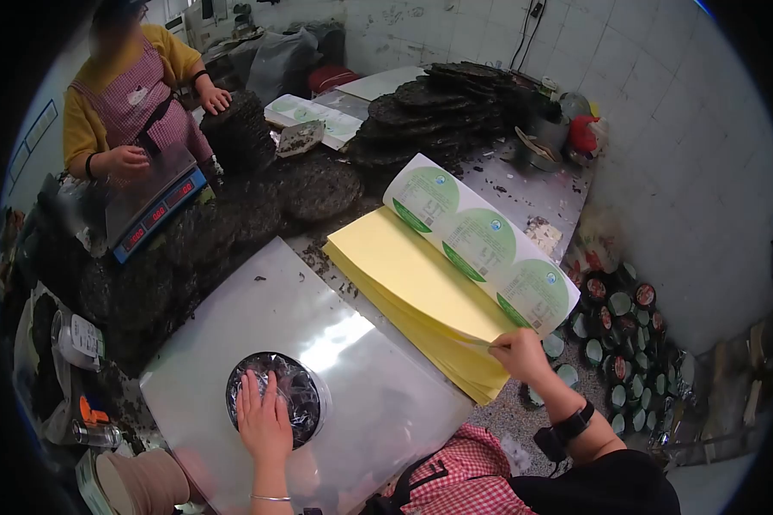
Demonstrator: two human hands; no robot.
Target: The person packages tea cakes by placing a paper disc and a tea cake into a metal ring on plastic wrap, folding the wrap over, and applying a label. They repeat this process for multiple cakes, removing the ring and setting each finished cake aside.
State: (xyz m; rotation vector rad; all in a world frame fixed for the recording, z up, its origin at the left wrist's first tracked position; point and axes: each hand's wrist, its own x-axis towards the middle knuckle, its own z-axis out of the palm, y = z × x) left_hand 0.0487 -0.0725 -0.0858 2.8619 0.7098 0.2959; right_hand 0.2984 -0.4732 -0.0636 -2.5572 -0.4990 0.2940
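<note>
My left hand point(264, 416) lies flat with its fingers stretched out on a round dark package point(299, 390) in shiny clear wrap. That package rests on a smooth metal work surface point(223, 322). At the right, my right hand point(520, 354) pinches the near edge of a label sheet point(455, 232). The sheet is white with round green printed labels and curls back over a stack of yellow backing sheets point(412, 283). The fingertips partly hide the pinched edge.
Across the table a person point(137, 103) stands by a digital scale point(159, 210), one hand on a stack of dark discs point(236, 133). More dark discs point(429, 107) are piled at the back. Many round packages point(627, 343) lie at the right. A spool point(142, 482) sits at lower left.
</note>
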